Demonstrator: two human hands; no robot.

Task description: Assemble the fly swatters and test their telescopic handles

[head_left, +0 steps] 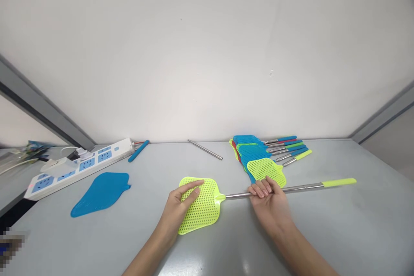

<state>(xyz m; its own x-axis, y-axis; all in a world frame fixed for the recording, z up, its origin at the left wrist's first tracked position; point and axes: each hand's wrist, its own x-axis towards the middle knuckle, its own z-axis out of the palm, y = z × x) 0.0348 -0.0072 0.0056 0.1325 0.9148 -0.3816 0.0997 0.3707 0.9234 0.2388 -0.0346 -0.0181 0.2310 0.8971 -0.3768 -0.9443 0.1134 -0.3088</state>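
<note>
A yellow-green fly swatter (207, 207) with a perforated head lies across in front of me, its telescopic metal rod (237, 196) running right to a yellow-green grip (339, 182). My left hand (179, 207) is closed on the left side of the head, thumb and forefinger on top. At the middle of the rod, my right hand (270, 202) is turned palm up with its fingers curled; the rod shows on both sides of it, and the hand hides the part between. Behind the right hand is a stack of fly swatters (254, 155) in blue, yellow-green and red.
A loose blue swatter head (101, 194) lies on the grey table at left, near a white power strip (90, 164) with plugs. A blue grip (139, 151) and a bare metal rod (205, 149) lie near the back wall (207, 51).
</note>
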